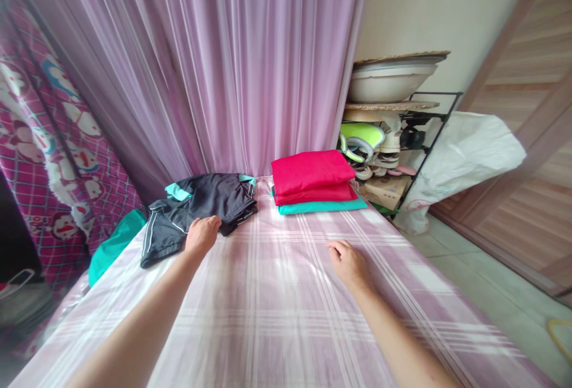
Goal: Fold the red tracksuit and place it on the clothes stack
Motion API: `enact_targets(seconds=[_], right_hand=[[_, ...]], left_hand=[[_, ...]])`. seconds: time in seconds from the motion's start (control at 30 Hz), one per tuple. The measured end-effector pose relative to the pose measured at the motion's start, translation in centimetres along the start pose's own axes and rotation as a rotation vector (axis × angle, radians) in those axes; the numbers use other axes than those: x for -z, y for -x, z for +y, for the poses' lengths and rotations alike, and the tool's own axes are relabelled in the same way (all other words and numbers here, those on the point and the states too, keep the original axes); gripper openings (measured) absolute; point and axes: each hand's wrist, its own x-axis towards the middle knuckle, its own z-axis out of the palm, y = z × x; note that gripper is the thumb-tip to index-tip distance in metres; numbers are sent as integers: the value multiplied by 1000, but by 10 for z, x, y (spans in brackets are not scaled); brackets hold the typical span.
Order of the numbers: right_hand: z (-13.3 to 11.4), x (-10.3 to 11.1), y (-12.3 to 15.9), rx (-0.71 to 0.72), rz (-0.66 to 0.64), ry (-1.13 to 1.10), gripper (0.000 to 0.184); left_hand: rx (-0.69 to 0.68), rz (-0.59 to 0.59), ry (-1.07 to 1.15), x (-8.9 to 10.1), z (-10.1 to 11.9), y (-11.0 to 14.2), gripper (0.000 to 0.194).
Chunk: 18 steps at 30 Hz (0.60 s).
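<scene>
My left hand [203,234] is at the near edge of a pair of dark shorts [210,194] with white piping and teal patches, lying loosely spread at the far left of the bed. Its fingers are curled over the fabric, and their tips are partly hidden. My right hand [348,261] hovers over or rests on the checked bedsheet [268,292], fingers loosely curled in, with nothing visible in them. Beyond it sits a stack of folded clothes: red cloth [313,176] on top, teal cloth [322,206] underneath.
Purple curtains [250,66] hang behind the bed, and a patterned pink cloth [67,155] hangs at left. Teal fabric [118,245] lies by the left edge. On the right stand a rack [431,155] with shoes and basins [391,81], a white bag [473,149] and a wooden door [527,132].
</scene>
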Motion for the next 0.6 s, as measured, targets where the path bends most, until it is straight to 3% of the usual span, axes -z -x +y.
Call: enact_targets(seconds=[0.13,0.23,0.37,0.47,0.6], right_hand=[[9,-8,-1,65,50,13,32],[11,-10,-1,74,61,25,31],[10,-11,-2,63,57,23,30],[9,-11,-4,57,63,3,30],[10,-9,-2,57,14,-48,28]], left_hand=[[-13,-12,-11,2,3,4,33],[23,-28,-18,10,6,1,23],[23,8,17,25,27,13,26],[5,72,54,30,51,51,30],[-79,146,215,24,77,124,30]])
